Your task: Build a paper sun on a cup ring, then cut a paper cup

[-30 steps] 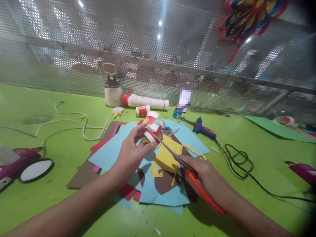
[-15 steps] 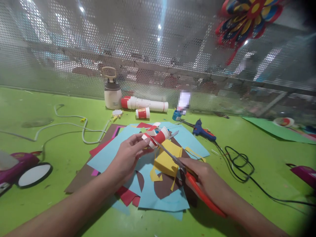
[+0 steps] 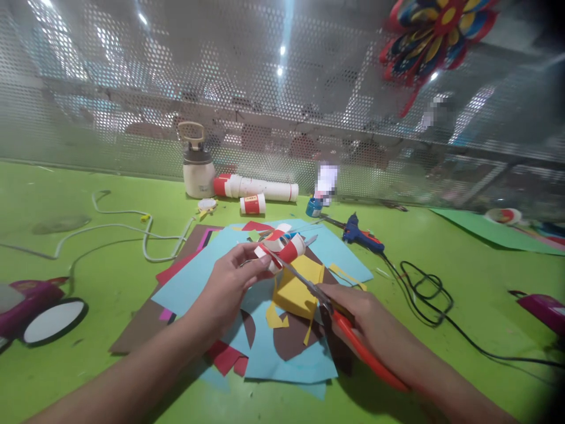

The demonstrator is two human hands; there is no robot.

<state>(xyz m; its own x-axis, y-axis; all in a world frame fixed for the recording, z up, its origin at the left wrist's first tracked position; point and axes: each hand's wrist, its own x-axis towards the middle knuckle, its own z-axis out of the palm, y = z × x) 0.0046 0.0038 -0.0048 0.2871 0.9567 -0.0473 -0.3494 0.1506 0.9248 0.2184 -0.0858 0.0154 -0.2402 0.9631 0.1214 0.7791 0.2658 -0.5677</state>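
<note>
My left hand (image 3: 236, 277) pinches a red and white paper cup (image 3: 292, 248) that is partly cut, with a strip curling away from its side. In my right hand (image 3: 364, 309) is a pair of scissors (image 3: 353, 341) with red-orange handles. The blades reach up and left to the cup, one of them at the cut beside my left thumb. Beneath both hands lie light blue paper sheets (image 3: 289, 359), a yellow paper piece (image 3: 300, 285) and brown paper (image 3: 132, 327), loosely overlapping.
Behind stand a pump bottle (image 3: 198, 176), a row of stacked paper cups (image 3: 260, 188), another paper cup (image 3: 252, 204) and a small blue jar (image 3: 313, 206). A blue glue gun (image 3: 362, 235) with a looping black cord (image 3: 435, 294) lies right; a white cable (image 3: 148, 235) runs left.
The cut strip of the cup stands slightly higher and curls further from the wall. Both hands keep nearly the same place; the whole view has shifted slightly.
</note>
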